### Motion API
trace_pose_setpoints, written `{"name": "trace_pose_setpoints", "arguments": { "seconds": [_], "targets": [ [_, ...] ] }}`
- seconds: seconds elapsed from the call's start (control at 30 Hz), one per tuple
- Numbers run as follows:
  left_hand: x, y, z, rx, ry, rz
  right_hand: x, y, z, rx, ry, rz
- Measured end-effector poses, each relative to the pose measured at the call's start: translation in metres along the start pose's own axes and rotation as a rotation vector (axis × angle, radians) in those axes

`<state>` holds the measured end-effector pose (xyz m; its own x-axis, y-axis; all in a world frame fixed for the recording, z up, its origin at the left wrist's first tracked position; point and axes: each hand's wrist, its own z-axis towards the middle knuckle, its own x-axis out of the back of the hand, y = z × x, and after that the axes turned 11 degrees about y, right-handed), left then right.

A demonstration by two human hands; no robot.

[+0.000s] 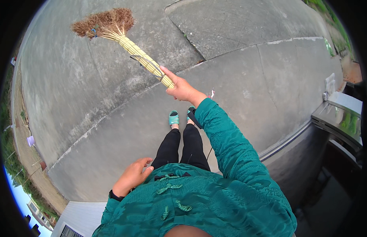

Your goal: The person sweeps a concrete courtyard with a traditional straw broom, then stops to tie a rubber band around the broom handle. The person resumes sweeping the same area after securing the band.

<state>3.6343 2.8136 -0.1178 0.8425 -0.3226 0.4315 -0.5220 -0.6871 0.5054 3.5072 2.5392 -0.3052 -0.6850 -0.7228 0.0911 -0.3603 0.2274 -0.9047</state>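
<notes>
In my right hand (182, 90) is a broom (142, 57), gripped at the near end of its pale yellow bundled-stalk handle. A dark cord loops along the handle. The brown bristle head (106, 21) points away to the far left, with a bit of blue at its base; whether it touches the concrete I cannot tell. My right arm reaches forward in a green sleeve. Close to my waist, my left hand (135, 173) holds nothing, its fingers loosely apart beside my left thigh.
I stand in green slippers (174, 117) on grey concrete ground (231, 87) with cracks and a raised seam. A small red and white scrap (212, 94) lies beyond my right foot. At the right is a metal-framed doorway (337, 122). A purple object (31, 141) is at the left edge.
</notes>
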Motion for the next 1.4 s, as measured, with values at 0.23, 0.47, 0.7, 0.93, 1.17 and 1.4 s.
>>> {"name": "trace_pose_setpoints", "arguments": {
  "seconds": [0.23, 0.47, 0.7, 0.93, 1.17, 1.4],
  "targets": [
    [0.013, 0.024, 0.009, -0.131, 0.040, 0.061, -0.063, -0.091, -0.014, 0.400, 0.028, -0.027],
    [0.017, 0.012, 0.010, -0.265, 0.077, 0.067, -0.003, 0.050, -0.110, -0.471, 0.009, -0.193],
    [0.024, -0.003, 0.005, -0.335, 0.113, 0.072, 0.068, 0.187, -0.290, -1.243, 0.558, 0.076],
    [0.029, -0.005, -0.004, -0.296, 0.114, 0.119, 0.125, 0.263, -0.373, -1.490, 0.885, 0.597],
    [0.029, -0.001, -0.007, -0.302, 0.187, 0.085, 0.126, 0.236, -0.270, -1.444, 0.783, 0.741],
    [0.008, 0.004, -0.014, -0.275, 0.261, 0.043, 0.090, 0.109, -0.173, -0.805, 0.309, 0.377]
  ]
}}
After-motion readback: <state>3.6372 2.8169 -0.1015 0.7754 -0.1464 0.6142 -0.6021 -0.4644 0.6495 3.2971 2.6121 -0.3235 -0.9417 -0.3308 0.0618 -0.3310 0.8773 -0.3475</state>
